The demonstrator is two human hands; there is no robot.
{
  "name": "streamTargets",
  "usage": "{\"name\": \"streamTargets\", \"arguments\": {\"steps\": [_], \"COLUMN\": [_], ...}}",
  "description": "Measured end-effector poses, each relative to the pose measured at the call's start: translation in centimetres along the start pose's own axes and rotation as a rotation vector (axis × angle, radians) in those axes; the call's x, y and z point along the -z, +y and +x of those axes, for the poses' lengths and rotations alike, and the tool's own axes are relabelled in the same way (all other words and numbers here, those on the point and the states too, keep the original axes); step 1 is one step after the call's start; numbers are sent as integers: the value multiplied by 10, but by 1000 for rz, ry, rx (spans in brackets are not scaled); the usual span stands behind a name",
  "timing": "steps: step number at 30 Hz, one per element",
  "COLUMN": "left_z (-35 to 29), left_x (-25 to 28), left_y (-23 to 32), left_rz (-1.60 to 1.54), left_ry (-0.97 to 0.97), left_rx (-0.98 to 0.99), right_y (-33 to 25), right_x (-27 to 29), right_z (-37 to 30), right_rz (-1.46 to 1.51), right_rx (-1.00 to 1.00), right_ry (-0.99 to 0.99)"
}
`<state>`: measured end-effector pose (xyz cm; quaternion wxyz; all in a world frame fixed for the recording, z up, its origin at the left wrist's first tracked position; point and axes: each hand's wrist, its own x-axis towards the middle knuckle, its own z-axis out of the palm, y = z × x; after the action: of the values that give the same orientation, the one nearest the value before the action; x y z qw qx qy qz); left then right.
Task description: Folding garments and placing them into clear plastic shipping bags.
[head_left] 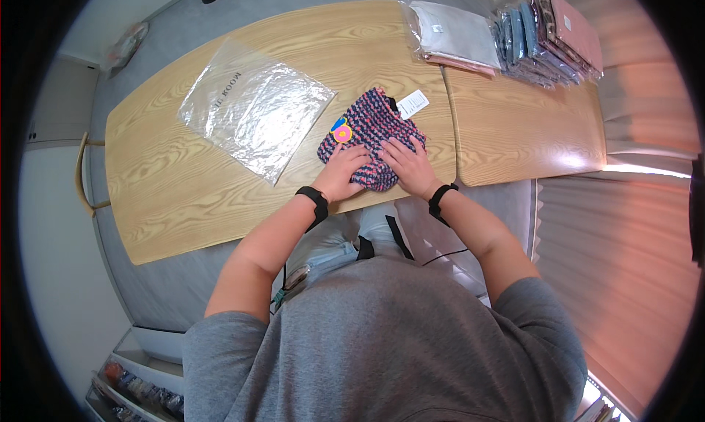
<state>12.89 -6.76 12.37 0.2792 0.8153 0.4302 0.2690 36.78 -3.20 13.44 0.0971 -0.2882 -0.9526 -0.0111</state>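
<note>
At the far left, a curved wooden chair part is seen beside the end of the desk, which has a light wood grain. On this desk lies a transparent plastic bag, flat and turned at an angle, with dark print near its upper left part. To the right of the bag, near the person's edge of the desk, is the knitted garment, in dark blue and pink yarn, folded into a small shape. A pink, yellow and blue patch sits on its left side. The left hand lies on the lower left part of the garment, and the right hand on its lower right part. Both hands are laid flat with the fingers extended, close to each other but apart. A white tag comes out at the garment's upper right. Further right, at the far side, are a white packaged garment and a row of packaged clothes, beside a pinkish curtain.
</note>
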Motion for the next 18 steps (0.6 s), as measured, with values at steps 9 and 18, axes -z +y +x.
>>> {"name": "streamTargets", "arguments": {"steps": [9,18], "left_z": [-26,11], "left_x": [42,24], "left_y": [-2,-31], "left_rz": [-881,-1702], "left_ry": [384,17], "left_rx": [991,1192], "right_y": [2,-21], "right_x": [17,36], "right_z": [25,30], "right_rz": [199,336], "right_rx": [-55,-91], "right_ry": [80,17]}}
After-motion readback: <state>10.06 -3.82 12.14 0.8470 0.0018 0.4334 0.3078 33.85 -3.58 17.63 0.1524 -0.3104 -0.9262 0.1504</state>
